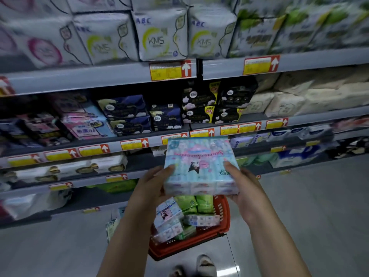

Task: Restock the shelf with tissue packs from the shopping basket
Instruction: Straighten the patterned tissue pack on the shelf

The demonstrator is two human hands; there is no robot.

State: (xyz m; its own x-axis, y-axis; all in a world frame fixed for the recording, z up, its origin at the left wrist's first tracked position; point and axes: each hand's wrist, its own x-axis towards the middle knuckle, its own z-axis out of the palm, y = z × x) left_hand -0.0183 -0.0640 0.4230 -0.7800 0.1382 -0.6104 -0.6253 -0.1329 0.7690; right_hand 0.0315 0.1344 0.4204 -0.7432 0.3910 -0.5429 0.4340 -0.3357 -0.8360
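Red basket of packs below, full shelves ahead; left hand, right hand fingers around tissue pack.

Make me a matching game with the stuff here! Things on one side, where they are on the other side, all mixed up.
Things:
1. blue tissue pack
2. red basket
3. green packs
4. yellow price tag

Places:
A. on the floor
B. on the shelf edge
C. between the left hand and the right hand
D. inside the basket

Pairs: 1-C, 2-A, 3-D, 4-B.
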